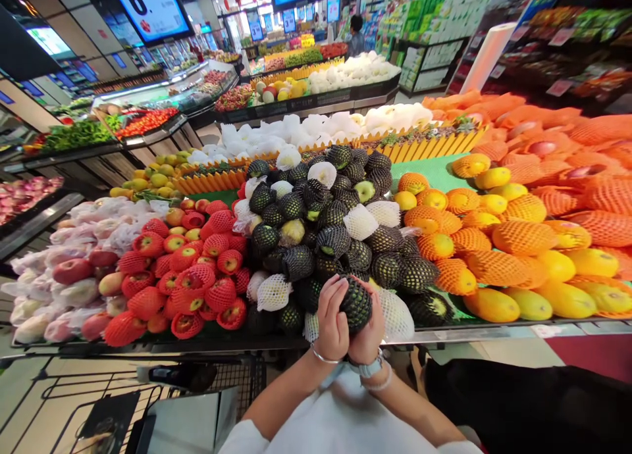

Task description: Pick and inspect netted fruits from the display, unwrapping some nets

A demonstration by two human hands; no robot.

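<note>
Netted fruit [355, 302] in both hands (red apples [190, 276] left, mangoes [518, 243] rt).

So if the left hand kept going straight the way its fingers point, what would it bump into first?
Probably the pile of black-netted fruits just beyond it. The left hand points up the display, already cupping one black-netted fruit with the right hand; depth is unclear.

Beyond the black-netted round fruit [355, 302] clasped between the left hand [332, 322] and right hand [369, 332], passage is blocked by the heaped black-netted fruit pile [320, 237], flanked by red-netted apples [192, 276] leftward and orange-netted yellow mangoes [498, 250] rightward, while open air is left above.
</note>
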